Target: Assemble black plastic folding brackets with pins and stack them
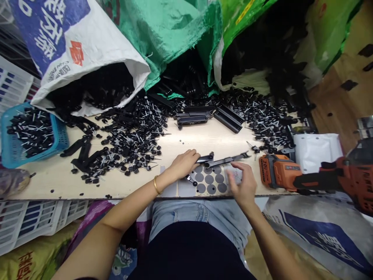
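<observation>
My left hand (184,163), a gold bangle at its wrist, is closed over the near end of a long black jointed plastic part (224,160). This part stretches to the right above a sheet with grey round discs (209,179). A short dark arm with a round end (191,179) pokes out below my left hand; whether it belongs to the same part I cannot tell. My right hand (244,182) is beside the part's right end, thumb and fingers apart and slightly blurred, with nothing visible between them.
Piles of black-headed metal pins (140,132) and long black bars (194,115) cover the back of the bench. Behind them open sacks (96,46) spill black parts. A blue basket (60,136) of pins stands left; an orange cordless power tool (281,171) lies right.
</observation>
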Available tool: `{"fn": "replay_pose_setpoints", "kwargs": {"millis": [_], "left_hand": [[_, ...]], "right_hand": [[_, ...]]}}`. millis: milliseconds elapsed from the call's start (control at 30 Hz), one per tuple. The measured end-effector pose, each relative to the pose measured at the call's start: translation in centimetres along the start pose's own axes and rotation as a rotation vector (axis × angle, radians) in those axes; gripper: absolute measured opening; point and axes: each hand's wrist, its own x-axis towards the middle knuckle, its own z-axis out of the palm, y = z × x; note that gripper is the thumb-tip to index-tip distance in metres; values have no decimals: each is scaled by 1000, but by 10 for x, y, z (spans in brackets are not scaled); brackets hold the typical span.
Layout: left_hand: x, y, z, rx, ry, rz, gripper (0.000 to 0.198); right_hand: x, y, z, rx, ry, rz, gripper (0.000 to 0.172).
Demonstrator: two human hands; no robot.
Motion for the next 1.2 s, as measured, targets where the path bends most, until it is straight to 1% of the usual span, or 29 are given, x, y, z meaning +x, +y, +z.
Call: {"fn": "replay_pose_setpoints", "kwargs": {"millis": [33, 67, 100, 133, 200, 267, 367, 467, 500, 567, 633, 667, 700, 767, 833, 867, 933, 1033, 1100, 1200], "left_hand": [[-2, 3, 1, -69, 15, -27, 15], [-6, 7, 2, -139, 35, -58, 16], [-11, 13, 2, -204, 53, -84, 18], [-17, 19, 3, -260, 66, -101, 19], [-29, 35, 5, -370, 69, -124, 22], [-38, 52, 8, -514, 59, -152, 27], [-44, 69, 15, -756, 60, -219, 33], [-44, 74, 25, -857, 141, -335, 29], [-44, 74, 28, -863, 154, -361, 29], [-45, 72, 32, -865, 130, -368, 32], [-46, 70, 35, -859, 75, -350, 33], [-46, 70, 35, -853, 66, -351, 32], [-46, 70, 36, -845, 70, -358, 31], [-45, 71, 36, -822, 109, -383, 31], [-44, 73, 37, -805, 139, -396, 32], [-44, 74, 37, -804, 136, -393, 33], [-43, 74, 37, -814, 93, -379, 34], [-43, 71, 38, -817, 46, -383, 35], [-43, 68, 39, -811, 63, -393, 34], [-42, 67, 39, -813, 96, -391, 34]], "right_hand": [[-1, 0, -2, 72, 38, 152, 26], [-1, -1, -3, 182, 46, 284, 28], [0, -4, -1, 328, 34, 385, 32], [4, -10, 3, 496, 23, 452, 36], [15, -26, 15, 799, 53, 519, 39], [27, -44, 26, 932, 111, 570, 37], [39, -62, 38, 941, 157, 591, 42], [41, -63, 45, 921, 152, 528, 44], [40, -60, 47, 905, 144, 510, 43], [38, -55, 50, 890, 105, 509, 43], [36, -51, 53, 932, 58, 556, 40], [36, -51, 53, 970, 45, 585, 37], [36, -51, 54, 1007, 47, 610, 34], [36, -53, 55, 1034, 111, 622, 30], [37, -54, 55, 990, 187, 586, 31], [37, -53, 54, 960, 200, 567, 33], [37, -52, 54, 929, 153, 558, 36], [38, -50, 54, 945, 85, 615, 38], [38, -50, 55, 974, 111, 646, 35], [38, -53, 56, 996, 140, 645, 34]]}}
